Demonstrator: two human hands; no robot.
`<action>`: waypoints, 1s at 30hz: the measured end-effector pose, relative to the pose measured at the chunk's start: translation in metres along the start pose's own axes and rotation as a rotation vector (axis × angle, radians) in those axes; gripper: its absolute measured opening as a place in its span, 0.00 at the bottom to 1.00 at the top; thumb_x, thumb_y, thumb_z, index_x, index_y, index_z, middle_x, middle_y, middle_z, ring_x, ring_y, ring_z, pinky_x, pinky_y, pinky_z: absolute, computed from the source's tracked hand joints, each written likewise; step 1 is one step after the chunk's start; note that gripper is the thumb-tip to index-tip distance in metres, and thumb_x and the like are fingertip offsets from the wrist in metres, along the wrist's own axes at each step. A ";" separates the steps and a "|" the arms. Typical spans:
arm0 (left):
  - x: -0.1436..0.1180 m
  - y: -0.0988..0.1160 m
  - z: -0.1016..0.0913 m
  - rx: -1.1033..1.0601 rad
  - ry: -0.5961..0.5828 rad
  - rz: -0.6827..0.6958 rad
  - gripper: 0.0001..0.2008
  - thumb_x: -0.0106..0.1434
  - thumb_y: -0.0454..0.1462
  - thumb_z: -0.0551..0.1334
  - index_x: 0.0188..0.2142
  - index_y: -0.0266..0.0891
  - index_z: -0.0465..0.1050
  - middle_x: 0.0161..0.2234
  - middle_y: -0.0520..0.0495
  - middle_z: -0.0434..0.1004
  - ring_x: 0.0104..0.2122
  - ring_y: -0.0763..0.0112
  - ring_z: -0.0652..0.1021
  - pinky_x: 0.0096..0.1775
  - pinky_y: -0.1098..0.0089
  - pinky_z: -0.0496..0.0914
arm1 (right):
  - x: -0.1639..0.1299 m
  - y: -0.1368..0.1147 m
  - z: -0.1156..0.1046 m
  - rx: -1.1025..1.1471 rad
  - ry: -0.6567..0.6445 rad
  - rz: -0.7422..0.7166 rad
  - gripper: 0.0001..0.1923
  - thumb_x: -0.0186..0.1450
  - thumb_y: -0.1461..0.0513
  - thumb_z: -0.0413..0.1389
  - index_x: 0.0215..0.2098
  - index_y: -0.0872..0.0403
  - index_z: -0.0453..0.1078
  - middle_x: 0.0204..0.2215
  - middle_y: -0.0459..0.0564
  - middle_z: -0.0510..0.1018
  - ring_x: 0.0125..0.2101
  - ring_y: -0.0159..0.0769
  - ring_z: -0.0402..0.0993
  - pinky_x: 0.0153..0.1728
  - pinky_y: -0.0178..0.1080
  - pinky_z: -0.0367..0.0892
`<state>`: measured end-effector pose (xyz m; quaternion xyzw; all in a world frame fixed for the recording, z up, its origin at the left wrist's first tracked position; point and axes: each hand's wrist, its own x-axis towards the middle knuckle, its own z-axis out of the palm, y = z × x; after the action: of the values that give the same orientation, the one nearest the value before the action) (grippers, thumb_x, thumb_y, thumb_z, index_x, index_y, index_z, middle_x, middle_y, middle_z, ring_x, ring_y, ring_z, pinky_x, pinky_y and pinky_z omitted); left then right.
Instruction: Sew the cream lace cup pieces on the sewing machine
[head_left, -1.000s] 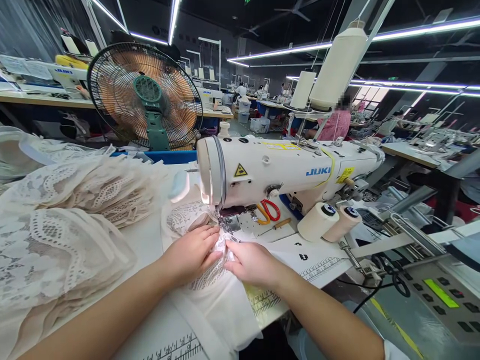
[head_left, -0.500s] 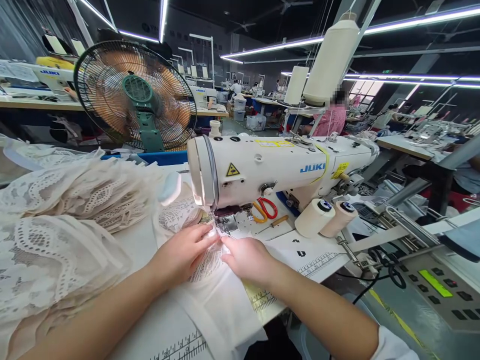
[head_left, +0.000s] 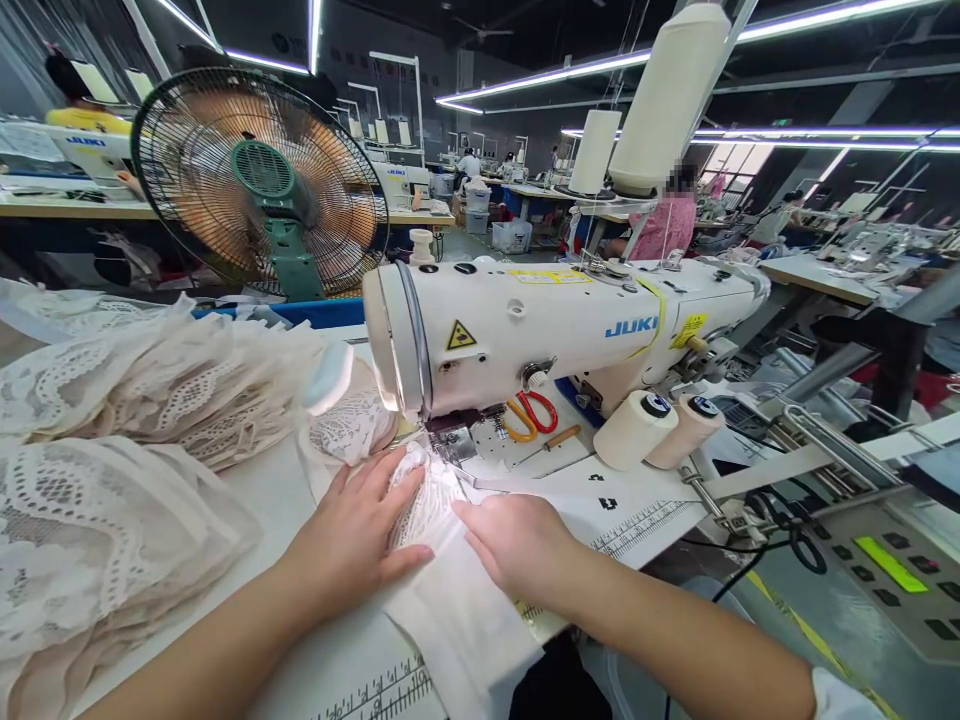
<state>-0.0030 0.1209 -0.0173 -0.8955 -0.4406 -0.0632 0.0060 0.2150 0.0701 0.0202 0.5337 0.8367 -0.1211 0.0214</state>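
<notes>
A white lace garment piece (head_left: 429, 505) lies at the needle end of a white sewing machine (head_left: 525, 330), its plain cloth tail hanging toward me over the table edge. My left hand (head_left: 356, 525) rests flat on the lace's left side, fingers spread and thumb apart. On the opposite edge, my right hand (head_left: 517, 540) is closed, thumb and forefinger pinching the fabric; its other fingers are curled under and partly hidden. Just beyond my left fingertips, more lace (head_left: 349, 428) with a padded cup edge lies left of the needle.
Heaped lace pieces (head_left: 127, 500) cover the left side. Right of the needle lie red-and-yellow-handled scissors (head_left: 534, 415), a wooden-handled tool (head_left: 559, 438) and thread cones (head_left: 634, 430). A large fan (head_left: 262, 185) stands behind; a control panel (head_left: 892, 570) is at lower right.
My left hand has flattened and spread its fingers on the lace. My right hand has shifted slightly right and toward me, away from the needle, with the fabric edge. The camera view has shifted a little.
</notes>
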 end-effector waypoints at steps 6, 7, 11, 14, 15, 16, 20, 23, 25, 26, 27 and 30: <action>0.018 0.003 -0.030 0.008 -0.224 -0.093 0.36 0.57 0.52 0.57 0.61 0.36 0.61 0.64 0.30 0.54 0.62 0.44 0.58 0.59 0.43 0.54 | 0.011 0.000 -0.012 0.002 -0.031 0.021 0.22 0.67 0.60 0.45 0.58 0.54 0.62 0.35 0.54 0.80 0.34 0.45 0.76 0.25 0.39 0.58; 0.020 0.001 -0.032 0.013 -0.234 -0.091 0.36 0.57 0.52 0.57 0.61 0.35 0.61 0.64 0.30 0.54 0.62 0.44 0.58 0.59 0.44 0.54 | 0.013 -0.001 -0.013 0.000 -0.034 0.030 0.22 0.67 0.60 0.45 0.59 0.53 0.61 0.35 0.54 0.80 0.34 0.45 0.76 0.25 0.38 0.58; 0.026 -0.015 -0.024 0.021 -0.135 -0.017 0.35 0.57 0.53 0.57 0.60 0.37 0.63 0.62 0.30 0.57 0.59 0.41 0.62 0.56 0.44 0.60 | 0.022 -0.005 -0.021 -0.028 -0.128 0.071 0.25 0.69 0.57 0.44 0.63 0.53 0.55 0.33 0.56 0.80 0.33 0.46 0.77 0.24 0.38 0.60; 0.030 -0.028 -0.019 0.022 -0.085 0.043 0.35 0.58 0.55 0.56 0.60 0.38 0.63 0.62 0.30 0.57 0.58 0.40 0.64 0.54 0.45 0.62 | 0.027 -0.009 -0.027 -0.047 -0.198 0.101 0.27 0.69 0.56 0.44 0.65 0.53 0.51 0.34 0.57 0.80 0.34 0.47 0.78 0.25 0.39 0.62; 0.032 -0.032 -0.019 0.021 -0.094 0.047 0.35 0.57 0.55 0.56 0.60 0.38 0.63 0.62 0.29 0.57 0.57 0.40 0.64 0.53 0.45 0.63 | 0.028 -0.010 -0.028 -0.049 -0.207 0.109 0.28 0.70 0.56 0.44 0.66 0.54 0.51 0.34 0.58 0.80 0.34 0.47 0.78 0.25 0.39 0.62; 0.034 -0.034 -0.020 0.021 -0.108 0.044 0.36 0.57 0.55 0.56 0.59 0.38 0.63 0.61 0.29 0.58 0.57 0.39 0.64 0.53 0.45 0.63 | 0.029 -0.011 -0.029 -0.046 -0.211 0.113 0.28 0.70 0.56 0.44 0.66 0.54 0.50 0.34 0.58 0.80 0.34 0.48 0.78 0.25 0.39 0.62; 0.044 -0.039 -0.030 0.024 -0.142 0.042 0.33 0.57 0.55 0.55 0.55 0.36 0.68 0.55 0.29 0.65 0.53 0.42 0.68 0.51 0.49 0.65 | 0.029 -0.009 -0.027 -0.017 -0.189 0.103 0.27 0.69 0.56 0.44 0.64 0.55 0.53 0.33 0.58 0.80 0.33 0.49 0.78 0.23 0.40 0.60; 0.050 -0.043 -0.034 0.035 -0.175 0.041 0.29 0.58 0.55 0.54 0.48 0.37 0.73 0.46 0.33 0.71 0.48 0.47 0.71 0.47 0.54 0.68 | 0.027 -0.004 -0.022 0.002 -0.157 0.089 0.25 0.69 0.56 0.45 0.63 0.56 0.56 0.31 0.57 0.80 0.31 0.48 0.77 0.22 0.39 0.58; 0.053 -0.048 -0.034 0.045 -0.160 0.035 0.27 0.57 0.55 0.55 0.46 0.39 0.74 0.41 0.37 0.72 0.44 0.50 0.72 0.45 0.56 0.68 | 0.026 -0.002 -0.019 0.012 -0.138 0.079 0.25 0.69 0.55 0.45 0.62 0.55 0.56 0.31 0.56 0.80 0.31 0.48 0.77 0.22 0.38 0.57; 0.054 -0.050 -0.033 0.050 -0.143 0.038 0.26 0.57 0.55 0.55 0.45 0.40 0.74 0.40 0.38 0.72 0.43 0.51 0.73 0.44 0.57 0.68 | 0.025 -0.001 -0.018 0.016 -0.128 0.077 0.25 0.68 0.55 0.45 0.61 0.55 0.57 0.30 0.56 0.80 0.30 0.47 0.77 0.21 0.38 0.57; 0.055 -0.052 -0.032 0.055 -0.125 0.046 0.25 0.58 0.54 0.56 0.45 0.41 0.74 0.39 0.39 0.72 0.42 0.52 0.73 0.44 0.58 0.68 | 0.024 0.000 -0.016 0.022 -0.118 0.075 0.24 0.68 0.55 0.44 0.60 0.55 0.58 0.30 0.55 0.79 0.30 0.47 0.77 0.21 0.38 0.56; 0.057 -0.056 -0.030 0.065 -0.089 0.069 0.22 0.59 0.54 0.56 0.43 0.42 0.74 0.36 0.42 0.72 0.39 0.55 0.74 0.44 0.59 0.68 | 0.021 0.002 -0.014 0.055 -0.093 0.060 0.21 0.67 0.56 0.45 0.56 0.55 0.62 0.31 0.54 0.79 0.30 0.46 0.76 0.22 0.38 0.55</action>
<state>-0.0165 0.1978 0.0168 -0.9114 -0.4111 -0.0088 0.0177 0.2090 0.0929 0.0298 0.5525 0.8149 -0.1680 0.0495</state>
